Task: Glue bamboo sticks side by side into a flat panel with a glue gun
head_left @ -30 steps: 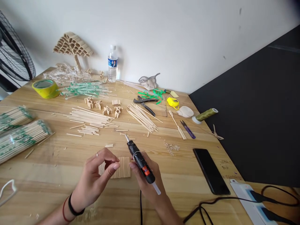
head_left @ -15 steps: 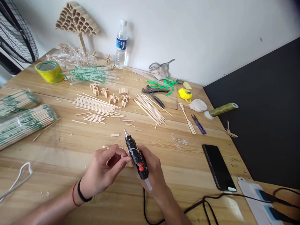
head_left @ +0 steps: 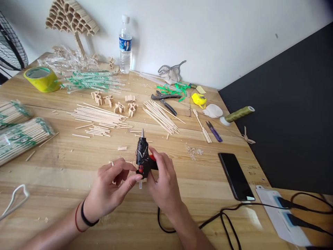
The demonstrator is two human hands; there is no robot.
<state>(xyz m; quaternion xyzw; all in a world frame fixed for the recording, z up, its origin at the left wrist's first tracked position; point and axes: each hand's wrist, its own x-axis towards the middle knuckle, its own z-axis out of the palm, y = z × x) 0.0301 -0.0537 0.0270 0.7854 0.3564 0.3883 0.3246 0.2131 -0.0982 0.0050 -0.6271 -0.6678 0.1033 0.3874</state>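
My right hand (head_left: 162,182) is wrapped round a black glue gun (head_left: 142,155) with a red trigger; its metal tip points away from me, up the table. My left hand (head_left: 111,189) sits just left of it, thumb and fingers pinched together near the gun's rear end, and I cannot make out anything in the pinch. Under both hands lies a small flat mat of glued wooden sticks (head_left: 128,164), mostly hidden by my fingers. The gun's black cord (head_left: 166,227) trails toward me.
Loose skewers (head_left: 100,118) and another sheaf (head_left: 162,118) lie beyond the hands, with small stick blocks (head_left: 119,106). Packed skewer bundles (head_left: 20,137) sit left, a yellow tape roll (head_left: 41,78) far left. Pliers (head_left: 163,100), a phone (head_left: 235,175) and a power strip (head_left: 283,213) lie right.
The glue gun has swung from a slant to point straight away from me, and my right hand has regripped it. My left fingers have moved in toward the gun's rear.
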